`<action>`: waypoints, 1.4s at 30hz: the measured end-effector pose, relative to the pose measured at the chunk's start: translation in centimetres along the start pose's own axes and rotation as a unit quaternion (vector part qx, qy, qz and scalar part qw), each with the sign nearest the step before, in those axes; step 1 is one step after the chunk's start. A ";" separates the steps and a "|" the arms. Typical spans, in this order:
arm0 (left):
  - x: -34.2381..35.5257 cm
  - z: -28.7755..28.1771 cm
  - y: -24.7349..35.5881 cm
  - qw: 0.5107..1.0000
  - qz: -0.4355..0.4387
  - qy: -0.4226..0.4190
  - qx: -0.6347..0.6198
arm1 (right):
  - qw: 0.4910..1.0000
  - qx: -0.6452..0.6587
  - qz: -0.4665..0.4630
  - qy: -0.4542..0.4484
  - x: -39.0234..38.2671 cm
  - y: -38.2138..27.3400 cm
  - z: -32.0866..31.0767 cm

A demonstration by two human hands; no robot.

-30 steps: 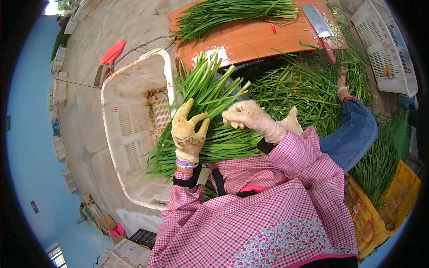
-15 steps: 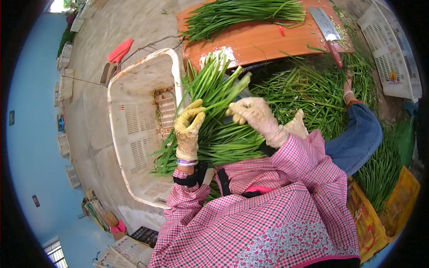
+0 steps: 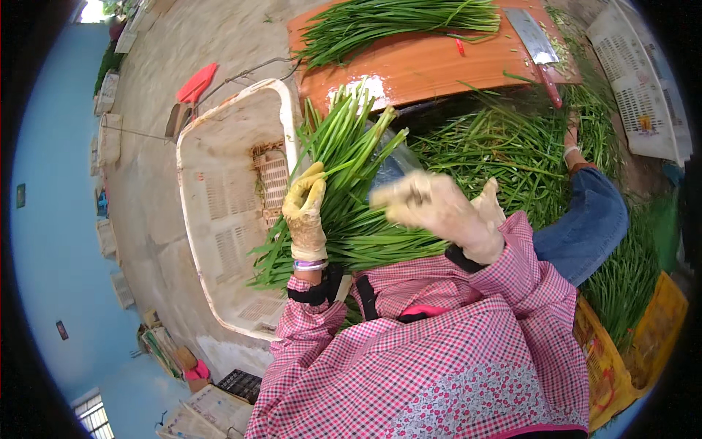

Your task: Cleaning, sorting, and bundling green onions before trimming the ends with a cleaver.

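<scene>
My left hand [image 3: 305, 199], in a yellowish glove, has its fingers curled shut on a bunch of green leafy stalks [image 3: 347, 132], pale ends pointing up and away from me. My right hand [image 3: 422, 203], in a pale glove, is blurred over the leaves just right of that bunch; whether it holds anything I cannot tell. More long leaves lie beneath both hands across my lap. Behind the bunch is a bluish plastic sheet [image 3: 391, 168], partly hidden. To the left stands a stained white crate [image 3: 219, 241].
An orange board [image 3: 409, 62] carries a leaf bundle [image 3: 395, 25] and a red-handled cleaver [image 3: 530, 38]. Loose leaves [image 3: 482, 146] pile below it around my foot. White crates [image 3: 629, 73] sit right, a yellow crate [image 3: 647, 336] lower right. A red dustpan [image 3: 194, 84] lies behind the left crate.
My left hand's fingers have curled tighter around the bunch. My right hand has shifted down and rightward, away from the stalk ends, and is now blurred.
</scene>
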State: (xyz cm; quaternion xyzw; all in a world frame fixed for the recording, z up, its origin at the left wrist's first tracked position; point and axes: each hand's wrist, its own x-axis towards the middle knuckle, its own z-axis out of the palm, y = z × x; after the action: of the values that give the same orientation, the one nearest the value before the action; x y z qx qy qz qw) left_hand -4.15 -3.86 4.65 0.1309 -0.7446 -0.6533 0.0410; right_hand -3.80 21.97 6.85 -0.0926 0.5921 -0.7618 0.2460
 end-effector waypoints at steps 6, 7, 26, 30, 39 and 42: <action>0.0 0.5 -0.4 1.000 -0.002 -0.002 0.000 | 0.898 -0.376 -0.043 0.224 5.4 4.0 2.9; -0.1 0.5 -0.4 0.999 0.025 -0.026 0.026 | 0.896 -0.369 -0.057 0.239 6.0 4.7 3.3; -1.1 2.7 -0.7 0.954 0.175 -0.004 0.246 | 0.781 -0.552 -0.277 0.097 3.5 3.4 0.5; -0.9 2.3 -1.5 0.969 0.144 0.018 0.200 | 0.970 -0.133 -0.167 -0.117 0.1 2.5 2.6; -0.7 2.2 -1.4 0.964 0.161 0.007 0.210 | 0.975 0.075 -0.001 0.208 -4.3 3.4 -13.9; -1.4 2.2 -0.8 0.877 0.310 0.002 0.368 | 0.839 -0.413 0.018 0.353 -3.0 6.1 -13.4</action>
State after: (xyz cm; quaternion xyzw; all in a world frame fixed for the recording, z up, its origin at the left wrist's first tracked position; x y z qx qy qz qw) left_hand -3.22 -1.54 3.70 -0.0998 -0.9334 -0.2861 0.1923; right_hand -5.37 33.81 -2.22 0.1002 0.9001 -0.4230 -0.0272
